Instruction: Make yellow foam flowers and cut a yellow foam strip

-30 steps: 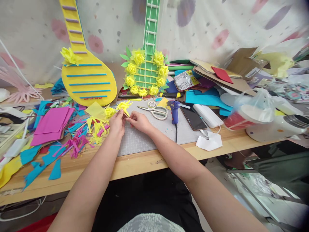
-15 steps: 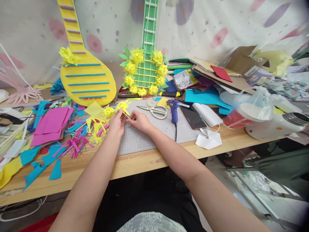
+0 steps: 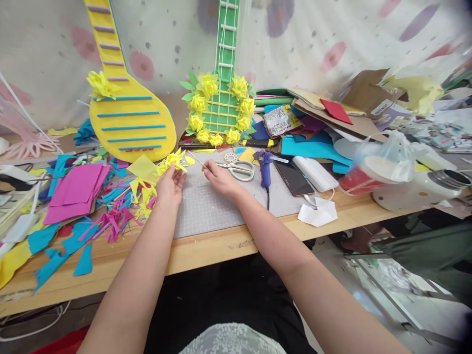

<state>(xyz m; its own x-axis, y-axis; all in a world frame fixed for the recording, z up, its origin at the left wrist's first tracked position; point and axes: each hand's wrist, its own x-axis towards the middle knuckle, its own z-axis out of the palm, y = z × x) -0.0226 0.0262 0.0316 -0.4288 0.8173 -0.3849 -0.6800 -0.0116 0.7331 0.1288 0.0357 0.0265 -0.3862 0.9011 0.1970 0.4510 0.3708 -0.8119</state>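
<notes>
- Across the wooden worktop [image 3: 217,249], twelve o'clock being its far side, the hours below are read from the middle of the grey cutting mat [image 3: 210,211].
- Nine o'clock: the left hand [image 3: 170,187], palm partly turned up, its fingers loosely curled under a yellow paper flower [image 3: 174,160]; whether they grip it, I cannot tell.
- Ten o'clock: that flower, beside other yellow paper, with a small yellow petal [image 3: 190,160] just right of it.
- Eleven o'clock: the right hand [image 3: 220,178], well apart from the left, pinching a thin pale stick [image 3: 196,160] between thumb and fingers, its free end pointing towards ten.
- Twelve to one o'clock: scissors [image 3: 241,171] on the mat, partly behind the right hand.
- One to two o'clock: a purple glue gun [image 3: 265,169].
- Two to three o'clock: a dark phone [image 3: 294,178] beside a white block [image 3: 315,174] with a cable.
- Twelve o'clock, beyond the mat: a green paper instrument [image 3: 223,109] ringed with yellow flowers.
- Ten o'clock, farther out: a yellow instrument [image 3: 132,120] with blue bars.
- Nine o'clock, farther out: magenta sheets [image 3: 75,191], with yellow strips [image 3: 136,189] nearer the mat.
</notes>
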